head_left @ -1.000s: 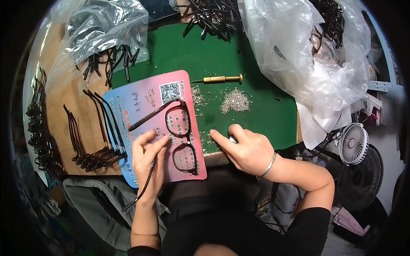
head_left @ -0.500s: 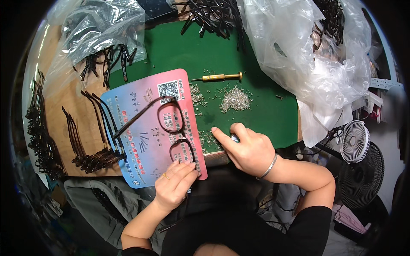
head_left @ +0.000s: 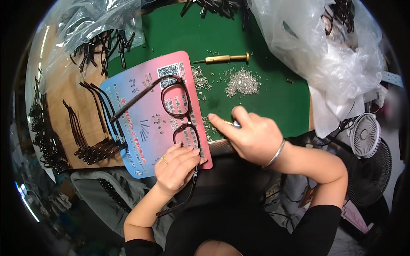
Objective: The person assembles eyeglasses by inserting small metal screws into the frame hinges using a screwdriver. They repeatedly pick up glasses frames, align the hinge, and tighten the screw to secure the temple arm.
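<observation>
My left hand (head_left: 177,167), with a ring on one finger, is closed on the near end of a dark brown eyeglass frame (head_left: 188,99). The frame lies across a pink-and-blue printed mat (head_left: 128,149), one temple reaching over the mat and the other curving down past my wrist. My right hand (head_left: 256,134), wearing a silver bangle, is curled around a slim tool (head_left: 236,124), of which only a blue and metallic bit shows. Its index finger points at a scatter of tiny screws (head_left: 208,128) by the mat's edge. A brass screwdriver (head_left: 226,58) lies beyond a heap of small silver screws (head_left: 242,82).
Several frames with folded-up temples (head_left: 96,151) stand on the wood at left, with more dark parts (head_left: 49,145) along the edge. Clear plastic bags (head_left: 324,72) holding dark temples flank the green work surface (head_left: 282,102). Fans (head_left: 365,135) stand at right.
The whole view has shifted, so the table sits higher in the picture. The lower temple has swung to a bent line below my left hand. Both hands keep nearly the same pose.
</observation>
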Tool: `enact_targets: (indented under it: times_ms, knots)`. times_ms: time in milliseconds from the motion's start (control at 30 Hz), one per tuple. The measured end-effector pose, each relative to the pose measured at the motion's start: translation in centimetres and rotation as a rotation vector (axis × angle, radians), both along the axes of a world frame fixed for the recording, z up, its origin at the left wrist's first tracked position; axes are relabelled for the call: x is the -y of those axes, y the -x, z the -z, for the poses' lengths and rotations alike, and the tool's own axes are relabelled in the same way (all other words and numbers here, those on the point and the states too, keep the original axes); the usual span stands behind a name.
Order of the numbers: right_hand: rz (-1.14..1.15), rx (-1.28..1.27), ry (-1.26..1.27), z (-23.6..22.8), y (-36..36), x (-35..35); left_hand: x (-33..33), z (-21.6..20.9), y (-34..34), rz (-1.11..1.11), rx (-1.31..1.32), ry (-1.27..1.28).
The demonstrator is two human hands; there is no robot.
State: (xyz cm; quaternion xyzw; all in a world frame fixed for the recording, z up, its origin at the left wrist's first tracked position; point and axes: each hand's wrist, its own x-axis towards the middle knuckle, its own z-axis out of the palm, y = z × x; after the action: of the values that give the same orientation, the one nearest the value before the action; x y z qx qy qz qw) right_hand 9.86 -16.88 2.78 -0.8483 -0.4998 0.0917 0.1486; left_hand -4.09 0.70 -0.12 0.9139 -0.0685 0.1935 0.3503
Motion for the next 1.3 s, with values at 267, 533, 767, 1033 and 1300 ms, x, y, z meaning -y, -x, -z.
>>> enact_targets:
  times_ms: [267, 533, 767, 1033, 1300]
  knots:
    - [-0.158, -0.490, -0.135, -0.3, 1.6, 0.8, -0.2, 0.1, -0.3, 0.014, -0.009, 0.036]
    - [-0.150, -0.500, -0.136, -0.6, 1.6, 0.5, -0.2, 0.3, -0.2, -0.007, 0.002, 0.052]
    - [-0.169, -0.485, -0.110, -0.4, 1.6, 0.6, -0.1, 0.4, -0.2, -0.005, 0.002, 0.042]
    - [-0.400, -0.321, -0.013, 0.0, -0.3, -0.5, -0.3, 0.4, -0.3, -0.009, 0.011, 0.060]
    - [-0.412, -0.297, -0.012, 0.2, 0.0, -0.8, -0.3, 0.5, -0.3, 0.000, 0.002, 0.071]
